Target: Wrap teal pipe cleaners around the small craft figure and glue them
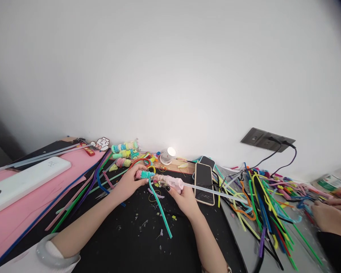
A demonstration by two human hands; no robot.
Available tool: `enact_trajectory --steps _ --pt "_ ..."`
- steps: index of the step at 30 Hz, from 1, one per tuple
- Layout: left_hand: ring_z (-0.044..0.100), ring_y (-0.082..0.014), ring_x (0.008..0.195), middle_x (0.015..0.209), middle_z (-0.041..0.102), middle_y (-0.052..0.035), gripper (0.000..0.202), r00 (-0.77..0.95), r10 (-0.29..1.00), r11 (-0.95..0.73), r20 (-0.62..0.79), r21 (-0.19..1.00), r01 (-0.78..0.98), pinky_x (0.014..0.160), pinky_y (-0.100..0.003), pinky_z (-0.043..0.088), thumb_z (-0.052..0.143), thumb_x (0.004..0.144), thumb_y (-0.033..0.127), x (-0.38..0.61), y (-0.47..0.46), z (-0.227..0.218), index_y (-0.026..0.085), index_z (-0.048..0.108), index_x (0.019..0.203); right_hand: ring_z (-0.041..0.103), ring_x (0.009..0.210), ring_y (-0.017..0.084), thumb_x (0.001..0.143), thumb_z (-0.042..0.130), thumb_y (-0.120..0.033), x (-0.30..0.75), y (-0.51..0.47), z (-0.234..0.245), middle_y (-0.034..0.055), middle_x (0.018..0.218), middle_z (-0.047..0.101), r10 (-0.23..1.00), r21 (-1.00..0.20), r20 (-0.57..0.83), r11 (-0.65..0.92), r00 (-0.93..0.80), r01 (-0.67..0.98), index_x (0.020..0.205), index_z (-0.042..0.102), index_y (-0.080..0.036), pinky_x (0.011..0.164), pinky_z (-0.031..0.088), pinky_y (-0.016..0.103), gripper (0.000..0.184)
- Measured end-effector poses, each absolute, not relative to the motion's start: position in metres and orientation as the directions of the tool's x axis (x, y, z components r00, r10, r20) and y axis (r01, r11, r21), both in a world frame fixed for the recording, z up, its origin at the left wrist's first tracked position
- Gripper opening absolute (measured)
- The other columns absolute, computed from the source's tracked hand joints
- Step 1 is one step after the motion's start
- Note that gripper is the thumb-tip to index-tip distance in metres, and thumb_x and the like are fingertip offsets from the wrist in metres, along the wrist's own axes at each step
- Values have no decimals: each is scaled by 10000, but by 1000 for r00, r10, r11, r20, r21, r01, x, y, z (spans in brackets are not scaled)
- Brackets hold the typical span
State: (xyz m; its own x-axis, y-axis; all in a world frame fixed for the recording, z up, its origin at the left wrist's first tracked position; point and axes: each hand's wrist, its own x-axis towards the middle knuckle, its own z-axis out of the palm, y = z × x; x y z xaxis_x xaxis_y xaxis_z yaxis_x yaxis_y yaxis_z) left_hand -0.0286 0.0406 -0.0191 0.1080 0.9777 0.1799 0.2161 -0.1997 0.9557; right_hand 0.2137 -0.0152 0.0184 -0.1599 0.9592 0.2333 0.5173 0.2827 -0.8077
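My left hand [130, 182] is closed around the left end of a fuzzy pipe-cleaner roll [147, 174] with teal and pink windings. A teal pipe cleaner [160, 208] trails from the roll down over the black mat [136, 242]. My right hand [184, 198] grips a pink glue gun [170, 183], its nozzle against the roll. A clear glue stick [216, 193] juts from the gun's back toward the right.
Finished pastel rolls [125, 149] lie by the wall. A white power bank [22, 182] rests on pink paper [14, 216] at left. Two phones [204, 178] lie right of centre. Several loose pipe cleaners [267, 212] cover the right side, where another person's hands [331, 216] work. A wall socket [267, 139] holds plugs.
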Motion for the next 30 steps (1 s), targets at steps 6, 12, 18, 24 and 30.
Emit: enact_trajectory --steps 6,12,18,24,30 --pt "720 -310 1006 1117 742 -72 374 104 975 -218 198 948 233 872 -429 589 780 700 370 -29 40 -17 233 691 1037 738 962 308 891 616 -407 214 -17 18 107 1017 811 967 -806 200 253 -156 536 1048 806 -144 909 563 391 361" --pt "682 -322 1102 1168 715 -68 399 122 980 -187 157 934 305 981 -450 535 742 719 395 -28 37 -11 234 658 1075 738 977 323 906 605 -414 214 -16 18 112 1009 814 967 -793 208 254 -145 554 1038 812 -137 942 557 424 369" --pt "668 -338 1132 1197 704 -79 411 135 981 -180 141 921 345 996 -463 514 717 726 411 -28 34 -6 232 635 1087 748 990 317 920 618 -402 213 -17 19 94 1057 819 959 -797 234 283 -158 533 1104 810 -172 909 570 400 352" --pt "661 -354 1149 1179 721 -80 388 128 983 -170 131 914 369 969 -449 519 704 718 416 -26 31 2 234 631 1053 749 952 312 901 611 -386 213 -17 19 95 1043 816 970 -787 208 243 -127 567 1105 806 -156 854 571 385 364" --pt "670 -335 1102 1166 722 -75 350 118 983 -177 143 909 377 944 -418 516 710 710 386 -26 30 4 234 625 1013 741 880 281 902 602 -387 213 -17 20 75 963 812 970 -774 212 242 -121 585 1072 810 -152 798 566 348 357"
